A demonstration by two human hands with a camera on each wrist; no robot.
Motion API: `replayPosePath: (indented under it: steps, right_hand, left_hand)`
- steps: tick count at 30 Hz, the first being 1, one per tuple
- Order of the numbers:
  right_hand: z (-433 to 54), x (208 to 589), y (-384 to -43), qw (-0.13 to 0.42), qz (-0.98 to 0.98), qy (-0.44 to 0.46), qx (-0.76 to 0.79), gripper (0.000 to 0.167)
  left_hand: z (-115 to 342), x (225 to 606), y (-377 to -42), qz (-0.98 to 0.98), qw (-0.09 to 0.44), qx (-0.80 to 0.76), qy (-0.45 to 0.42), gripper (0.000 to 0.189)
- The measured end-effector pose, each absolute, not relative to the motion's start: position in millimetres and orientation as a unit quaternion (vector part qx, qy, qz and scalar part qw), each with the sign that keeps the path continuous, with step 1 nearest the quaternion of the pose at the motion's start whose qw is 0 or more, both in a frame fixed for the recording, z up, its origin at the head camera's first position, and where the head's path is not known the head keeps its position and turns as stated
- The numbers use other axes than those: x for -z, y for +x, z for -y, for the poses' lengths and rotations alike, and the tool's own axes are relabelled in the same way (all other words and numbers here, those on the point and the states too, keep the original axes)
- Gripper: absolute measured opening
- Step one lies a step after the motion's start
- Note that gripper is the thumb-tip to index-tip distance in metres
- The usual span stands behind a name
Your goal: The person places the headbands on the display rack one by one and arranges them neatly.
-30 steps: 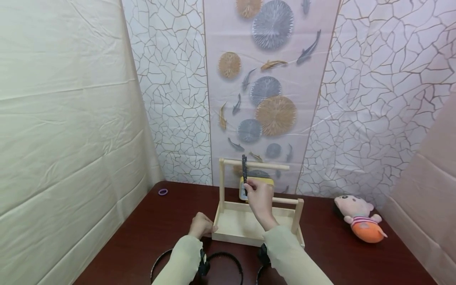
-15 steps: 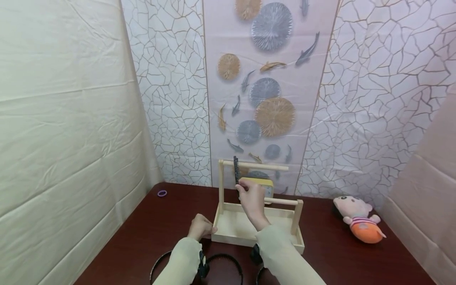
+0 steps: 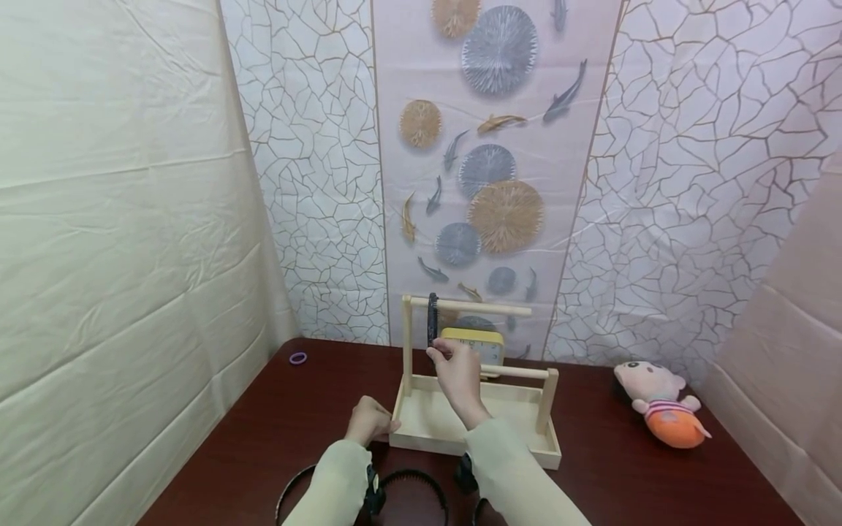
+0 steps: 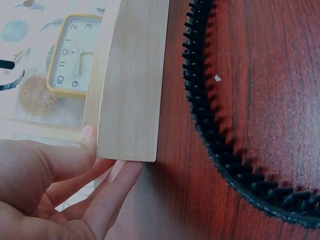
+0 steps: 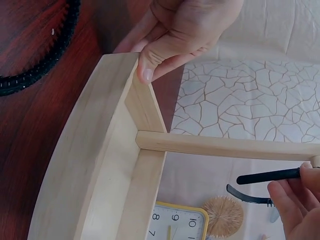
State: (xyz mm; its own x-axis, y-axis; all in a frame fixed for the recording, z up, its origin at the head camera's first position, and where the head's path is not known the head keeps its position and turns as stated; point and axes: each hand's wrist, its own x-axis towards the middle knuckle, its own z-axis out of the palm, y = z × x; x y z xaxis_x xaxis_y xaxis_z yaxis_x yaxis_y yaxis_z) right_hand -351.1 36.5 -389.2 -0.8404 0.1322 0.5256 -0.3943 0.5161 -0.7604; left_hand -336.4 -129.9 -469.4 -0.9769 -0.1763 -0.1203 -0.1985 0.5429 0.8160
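My right hand [image 3: 459, 376] pinches a black toothed headband [image 3: 432, 318] near its lower end. The headband stands upright at the left end of the wooden rack's upper bar [image 3: 487, 307]; whether its arch rests on that bar, I cannot tell. Both tips of this headband [image 5: 267, 176] show in the right wrist view beside the fingers of my right hand [image 5: 295, 205]. With thumb and fingers, my left hand [image 3: 370, 420] grips the front left corner of the wooden rack's tray [image 3: 427, 442]. The left wrist view shows that thumb [image 4: 89, 140] against the tray's end.
Another black toothed headband [image 3: 421, 473] lies on the dark red table before the rack, and parts of others show by my forearms. Behind the rack stands a yellow clock [image 3: 472, 336]. A purple ring [image 3: 298, 358] lies far left, a plush doll [image 3: 671, 416] at right.
My right hand has moved left and slightly down, carrying the headband to the left end of the upper bar. My left hand keeps its grip on the rack corner.
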Motion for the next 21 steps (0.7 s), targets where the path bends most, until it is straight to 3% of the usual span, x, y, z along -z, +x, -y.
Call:
replayPosePath:
  steps: [8, 21]
  right_hand:
    - [-38.9, 390.4, -347.8, 0.236, 0.834, 0.077, -0.492, 0.017]
    - [-54.1, 395.7, -334.4, 0.171, 0.846, 0.083, -0.499, 0.039]
  left_hand:
    - [129.3, 469.5, -336.2, -0.878, 0.008, -0.467, -0.106, 0.013]
    - [128.9, 468.6, -336.2, -0.878, 0.013, -0.464, -0.118, 0.013]
